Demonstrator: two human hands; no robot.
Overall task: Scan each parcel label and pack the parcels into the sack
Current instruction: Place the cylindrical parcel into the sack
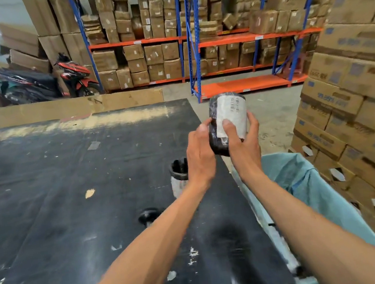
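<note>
Both hands, left (199, 151) and right (244, 142), wrapped in a curled grip round black cylindrical plastic-wrapped parcel (228, 122), raised beyond black counter (67, 181). Keep white label (231, 114) facing up, thumb clear of barcode; teal sack (307, 188) directly below.

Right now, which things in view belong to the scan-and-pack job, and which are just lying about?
Job: black-wrapped cylindrical parcel with white label, held by left hand and right hand; second black-wrapped parcel on table; light-blue woven sack.
Lying about: red-black motorbike; stacked cardboard boxes.

Two bare forearms, sleeveless to the frame's edge; left hand (199, 151) and right hand (243, 140) apparently ungloved, ringless.
</note>
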